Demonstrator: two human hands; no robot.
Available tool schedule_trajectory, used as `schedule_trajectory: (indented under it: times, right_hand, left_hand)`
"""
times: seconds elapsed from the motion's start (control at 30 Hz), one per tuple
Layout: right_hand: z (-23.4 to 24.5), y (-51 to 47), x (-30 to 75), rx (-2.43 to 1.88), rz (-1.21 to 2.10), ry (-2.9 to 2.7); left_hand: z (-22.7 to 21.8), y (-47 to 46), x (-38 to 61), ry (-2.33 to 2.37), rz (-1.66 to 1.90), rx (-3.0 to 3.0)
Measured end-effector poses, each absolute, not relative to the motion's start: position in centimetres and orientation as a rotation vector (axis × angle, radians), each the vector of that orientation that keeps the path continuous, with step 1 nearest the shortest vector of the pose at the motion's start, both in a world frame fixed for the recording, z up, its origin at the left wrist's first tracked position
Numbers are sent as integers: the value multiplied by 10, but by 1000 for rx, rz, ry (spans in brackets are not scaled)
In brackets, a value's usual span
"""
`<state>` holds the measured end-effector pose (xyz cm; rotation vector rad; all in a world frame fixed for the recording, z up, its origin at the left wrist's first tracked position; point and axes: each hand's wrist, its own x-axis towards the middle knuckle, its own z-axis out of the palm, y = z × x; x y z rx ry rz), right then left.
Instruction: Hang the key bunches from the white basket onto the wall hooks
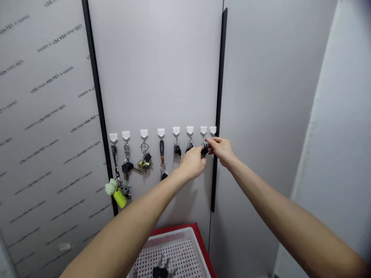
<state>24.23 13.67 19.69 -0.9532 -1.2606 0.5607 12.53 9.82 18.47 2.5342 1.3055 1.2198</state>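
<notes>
From the right hand [222,150], a hand could pass over the smooth panel [162,69] toward 11 o'clock. The left hand [193,162] and forearm [139,220] block 8 o'clock; hanging key bunches [144,165] crowd 9.

Head-worn view, looking forward and down at left hand [193,162] and right hand [222,150], pale panel [156,73] close ahead.

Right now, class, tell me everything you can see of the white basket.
The white basket looks like plastic, its floor dotted with holes and its far wall slotted. It sits upright on a red surface below the hooks. Dark-headed keys lie in it. The left forearm hides part, and the frame cuts off its near side.
</notes>
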Motion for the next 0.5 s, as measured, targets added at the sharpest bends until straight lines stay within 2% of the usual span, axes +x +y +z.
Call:
schedule_trajectory:
  times: [0.3, 0.4, 0.5]
  right_hand:
    - [201, 155, 240, -1092, 628, -1185]
    - [188, 154, 242, -1103, 610, -1184]
    - [159, 147, 241, -1070, 443, -1149]
  left_hand:
    - [192, 101, 129, 1398, 1065, 2662]
    - [171, 91, 117, 1337, 1030, 2625]
    - [130, 77, 88, 1269, 914, 2546]
